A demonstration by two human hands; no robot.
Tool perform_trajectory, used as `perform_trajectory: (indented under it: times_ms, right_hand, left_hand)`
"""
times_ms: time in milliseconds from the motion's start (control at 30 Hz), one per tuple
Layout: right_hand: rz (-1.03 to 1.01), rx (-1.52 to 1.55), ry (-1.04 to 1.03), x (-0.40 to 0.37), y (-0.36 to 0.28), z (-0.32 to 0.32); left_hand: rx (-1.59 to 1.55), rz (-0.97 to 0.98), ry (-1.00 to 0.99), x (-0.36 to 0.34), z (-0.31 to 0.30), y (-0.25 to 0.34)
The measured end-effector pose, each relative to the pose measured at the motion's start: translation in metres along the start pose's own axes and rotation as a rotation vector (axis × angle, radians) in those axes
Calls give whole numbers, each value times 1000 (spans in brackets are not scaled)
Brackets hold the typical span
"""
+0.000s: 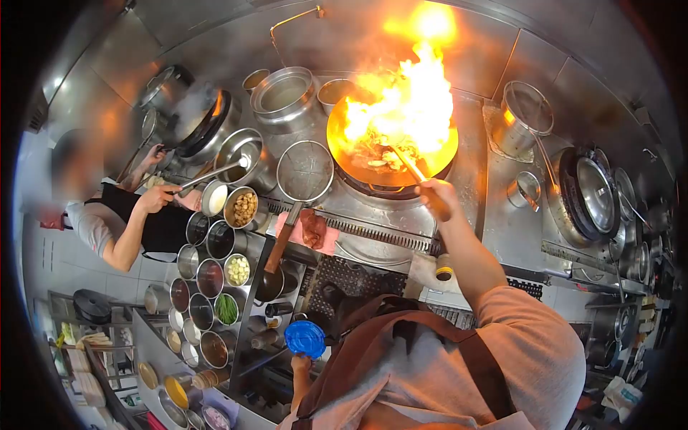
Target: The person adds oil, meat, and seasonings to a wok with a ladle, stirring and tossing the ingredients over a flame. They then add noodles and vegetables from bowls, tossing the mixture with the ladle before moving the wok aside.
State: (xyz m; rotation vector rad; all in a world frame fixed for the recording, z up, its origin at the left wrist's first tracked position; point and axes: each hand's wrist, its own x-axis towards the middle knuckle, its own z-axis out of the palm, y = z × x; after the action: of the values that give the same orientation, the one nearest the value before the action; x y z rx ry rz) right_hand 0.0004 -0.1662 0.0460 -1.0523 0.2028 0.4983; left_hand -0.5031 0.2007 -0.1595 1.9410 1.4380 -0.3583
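My right hand (438,197) is closed around the wooden handle (410,166) of a cooking tool whose head is lost among the food. That handle reaches over the near rim of a wok (364,174) on the burner. Tall flames (408,100) rise from the wok over pieces of food (369,154). Low at my left side, my left hand (302,363) grips a round blue plastic bowl (304,338) by its edge. A strainer (305,170) with a long wooden handle lies across the range to the left of the wok.
A co-worker (136,222) stands at left, holding a ladle (215,172) near a steaming wok (201,118). Between us are pots of ingredients (236,269) and a pink cloth (328,238). A large pot (284,97) stands behind; stacked woks (584,193) are at right.
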Motion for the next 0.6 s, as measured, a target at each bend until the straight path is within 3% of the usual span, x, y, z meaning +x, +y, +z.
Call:
perform_trajectory:
  times_ms: [67, 133, 200, 233, 300, 333, 367, 433, 600]
  right_hand:
    - [32, -1, -22, -15, 8, 19]
    - [38, -14, -63, -24, 4, 20]
    - [2, -713, -46, -33, -8, 12]
    - [-2, -716, -47, -36, -13, 2]
    - [-485, -1461, -50, -44, -26, -12]
    - [-346, -1470, -46, -51, -42, -14]
    - [-350, -1477, -50, -49, -45, -18]
    - [-451, -1620, 144, -39, -44, -34]
    - [-266, -1762, 341, 4, -28, -38]
  left_hand:
    - [245, 298, -252, 30, 0, -59]
    - [173, 135, -218, 23, -11, -63]
    - [-53, -69, -122, 22, -12, -55]
    - [-145, -112, -86, 22, -11, -48]
    - [-273, -136, -51, 21, -7, -32]
    - [-314, -133, -48, 21, -2, -23]
    - [-336, -128, -52, 21, 4, -17]
    - [-337, -127, -81, 19, 15, -7]
    - [-88, -68, -260, 7, 41, -16]
